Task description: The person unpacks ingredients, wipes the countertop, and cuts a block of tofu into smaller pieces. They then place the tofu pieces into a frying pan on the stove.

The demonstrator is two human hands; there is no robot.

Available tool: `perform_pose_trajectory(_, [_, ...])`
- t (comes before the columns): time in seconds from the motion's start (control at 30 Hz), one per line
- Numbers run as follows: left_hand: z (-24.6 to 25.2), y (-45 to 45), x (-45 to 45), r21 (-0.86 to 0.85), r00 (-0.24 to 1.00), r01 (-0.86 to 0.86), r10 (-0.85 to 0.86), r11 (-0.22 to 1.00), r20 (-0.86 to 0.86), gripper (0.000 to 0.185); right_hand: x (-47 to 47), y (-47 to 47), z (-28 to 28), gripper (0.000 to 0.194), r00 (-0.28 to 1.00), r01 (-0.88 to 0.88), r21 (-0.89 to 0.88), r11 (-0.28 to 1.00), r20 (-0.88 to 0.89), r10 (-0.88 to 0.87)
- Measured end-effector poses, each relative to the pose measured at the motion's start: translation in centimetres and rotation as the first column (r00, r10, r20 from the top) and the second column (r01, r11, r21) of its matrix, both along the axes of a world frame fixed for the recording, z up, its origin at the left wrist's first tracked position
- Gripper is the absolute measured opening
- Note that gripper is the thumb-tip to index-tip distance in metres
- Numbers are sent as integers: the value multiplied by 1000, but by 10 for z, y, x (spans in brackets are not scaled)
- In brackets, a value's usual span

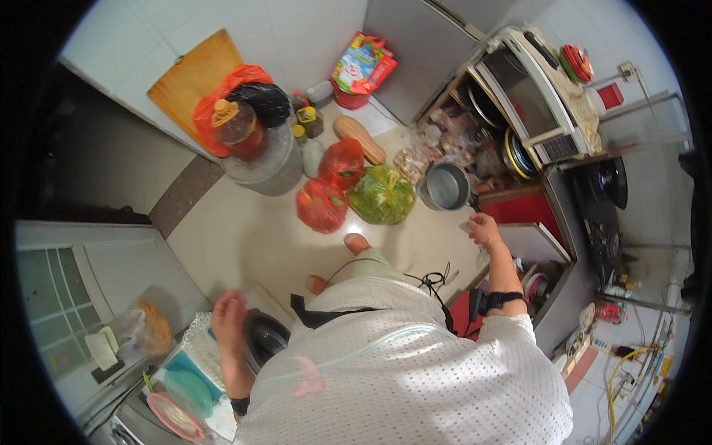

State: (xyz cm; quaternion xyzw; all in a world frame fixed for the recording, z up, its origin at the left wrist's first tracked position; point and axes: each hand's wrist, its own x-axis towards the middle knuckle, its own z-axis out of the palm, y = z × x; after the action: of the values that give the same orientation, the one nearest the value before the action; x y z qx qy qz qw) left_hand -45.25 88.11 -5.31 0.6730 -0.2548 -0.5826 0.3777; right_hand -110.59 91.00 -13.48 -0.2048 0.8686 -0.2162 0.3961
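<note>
My left hand (228, 314) is raised with loosely bent fingers, blurred, and nothing shows in it. Beside it is a dark round basin (266, 336), partly hidden by my body. Out to the right, my right hand (483, 230) has its fingers curled in front of the light cabinet door (528, 242). Something thin and translucent shows at its fingertips; whether it is held is unclear. Just beyond that hand, a grey metal pot (446, 186) stands on the floor. Left of the pot lie a bag of green vegetables (381, 196) and two red plastic bags (322, 206).
A butternut squash (360, 139) lies behind the bags. A large lidded bucket (272, 172) carries a jug of dark red liquid (242, 136). To the right are a microwave (528, 94) on a cluttered shelf and a gas stove (603, 233). A black cable (436, 280) hangs by my waist.
</note>
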Motion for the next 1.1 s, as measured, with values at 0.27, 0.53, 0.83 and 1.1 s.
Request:
perform_pose_trajectory(0.27, [-2, 38, 42, -110, 997, -66, 71, 992, 36, 23, 51, -59, 17, 22, 970, -226, -195, 954, 45, 239])
perform_pose_trajectory(0.53, [-6, 86, 107, -202, 959, -283, 283, 937, -31, 21, 195, -156, 40, 23, 853, -506, -264, 821, -15, 522])
perform_pose_trajectory(0.83, [-21, 118, 151, -327, 842, -539, 511, 776, -175, 20, 366, -223, 57, 27, 407, -881, -267, 391, -3, 914])
perform_pose_trajectory(1.1, [-29, 69, 191, -186, 754, -656, 621, 732, -214, 21, 479, -299, 59, 19, 168, -928, -320, 189, 90, 982])
